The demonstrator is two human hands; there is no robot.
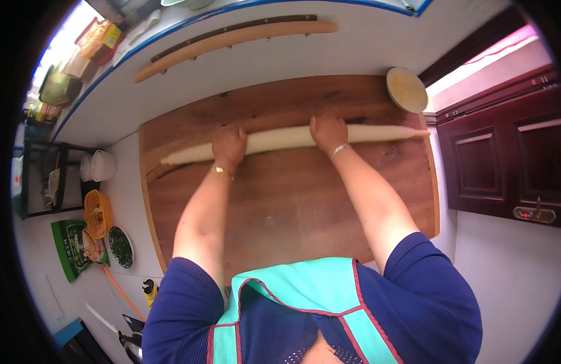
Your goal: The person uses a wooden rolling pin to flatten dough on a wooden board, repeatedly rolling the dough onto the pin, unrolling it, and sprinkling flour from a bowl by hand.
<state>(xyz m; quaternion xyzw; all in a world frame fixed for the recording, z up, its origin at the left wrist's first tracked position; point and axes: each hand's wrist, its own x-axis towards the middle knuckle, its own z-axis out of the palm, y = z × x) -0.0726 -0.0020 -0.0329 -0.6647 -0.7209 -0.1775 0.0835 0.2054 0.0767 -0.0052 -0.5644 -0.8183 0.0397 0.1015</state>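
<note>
A long pale sheet of dough (277,139) is wound around a thin rolling pin (421,133), whose bare tip sticks out at the right. The roll lies across the far part of a wooden board (280,206), its right end slightly farther from me. My left hand (229,144) is closed over the roll left of its middle. To the right of the middle, my right hand (330,131) grips it the same way. Both arms are stretched forward. My fingertips are partly hidden and a little blurred.
A round bowl (407,90) of pale yellow flour or meal stands at the board's far right corner. Left of the board are an orange basket (98,213), a plate of greens (121,247) and white bowls (102,165). Dark red cabinet doors (505,155) flank the right.
</note>
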